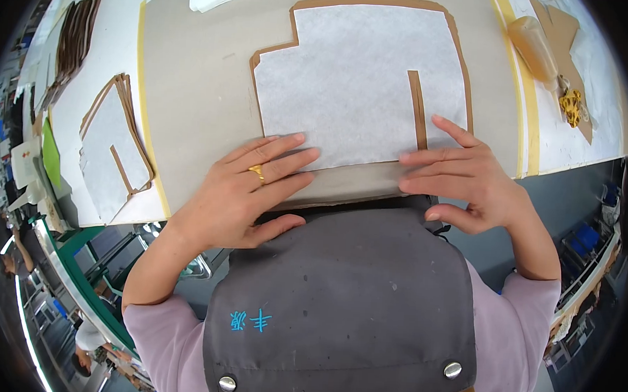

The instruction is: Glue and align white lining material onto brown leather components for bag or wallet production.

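A brown panel [375, 3], perhaps leather, lies flat before me with a white backing sheet [350, 82] over most of it. Its brown border shows along the top and both sides, and a narrow brown strip [416, 108] shows through a slot in the white. My left hand [257, 183], wearing a gold ring, rests spread with fingertips on the panel's near left edge. At the near right edge lies my right hand [462, 176], fingers apart, its index finger raised near the strip. Neither hand grips anything.
Under the panel is a grey board [202, 96] edged with yellow tape. More white-backed brown pieces [114, 145] are stacked at left, near a dark brown pile [79, 33]. A plastic bottle [533, 50] lies at right. Another person [89, 338] is at lower left.
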A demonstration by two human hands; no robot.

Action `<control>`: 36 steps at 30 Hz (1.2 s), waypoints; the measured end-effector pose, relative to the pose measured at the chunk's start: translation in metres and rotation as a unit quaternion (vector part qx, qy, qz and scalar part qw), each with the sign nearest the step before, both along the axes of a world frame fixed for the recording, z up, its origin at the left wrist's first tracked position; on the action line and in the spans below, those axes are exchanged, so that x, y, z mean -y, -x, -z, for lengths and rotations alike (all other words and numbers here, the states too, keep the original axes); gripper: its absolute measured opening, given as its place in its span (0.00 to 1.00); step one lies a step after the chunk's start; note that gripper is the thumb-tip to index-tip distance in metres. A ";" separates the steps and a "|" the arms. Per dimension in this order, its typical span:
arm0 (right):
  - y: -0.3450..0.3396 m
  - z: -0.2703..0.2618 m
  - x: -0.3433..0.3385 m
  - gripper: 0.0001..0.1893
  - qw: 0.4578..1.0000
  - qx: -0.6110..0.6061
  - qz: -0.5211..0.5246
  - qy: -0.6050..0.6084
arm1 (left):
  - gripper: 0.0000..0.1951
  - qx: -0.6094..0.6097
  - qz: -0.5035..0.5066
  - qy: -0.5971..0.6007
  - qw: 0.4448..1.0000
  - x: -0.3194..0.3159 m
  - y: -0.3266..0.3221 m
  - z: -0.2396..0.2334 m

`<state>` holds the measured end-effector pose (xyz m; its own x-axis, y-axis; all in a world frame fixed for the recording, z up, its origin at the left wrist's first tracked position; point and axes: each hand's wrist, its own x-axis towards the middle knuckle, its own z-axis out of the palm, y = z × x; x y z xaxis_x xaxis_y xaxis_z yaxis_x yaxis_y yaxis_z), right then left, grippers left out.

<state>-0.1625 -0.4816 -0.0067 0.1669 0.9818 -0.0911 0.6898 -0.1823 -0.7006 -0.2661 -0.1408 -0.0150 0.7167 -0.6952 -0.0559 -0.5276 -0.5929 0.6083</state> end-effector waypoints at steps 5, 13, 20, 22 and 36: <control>-0.018 -0.005 -0.036 0.29 0.992 0.044 0.109 -0.048 | 0.36 0.063 -0.011 0.028 0.998 0.020 -0.032 0.004; -0.062 0.035 -0.015 0.37 0.910 0.300 0.258 0.119 | 0.38 0.089 0.077 -0.047 0.992 0.064 -0.048 0.022; -0.092 0.016 -0.026 0.14 0.894 0.175 0.411 -0.020 | 0.37 -0.003 0.012 0.049 0.999 0.055 -0.061 0.018; -0.098 0.017 -0.036 0.09 0.886 0.201 0.417 -0.012 | 0.37 0.002 -0.053 0.074 0.996 0.057 -0.062 0.022; -0.140 0.019 -0.040 0.02 0.899 0.190 0.389 0.071 | 0.37 0.090 0.081 -0.052 0.991 0.082 -0.037 0.026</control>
<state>-0.0229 -0.4414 -0.0258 0.8431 0.5378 0.0025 0.4999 -0.7820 -0.3723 -0.2291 -0.2230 -0.0411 0.6004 -0.7996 -0.0145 -0.7162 -0.5457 0.4350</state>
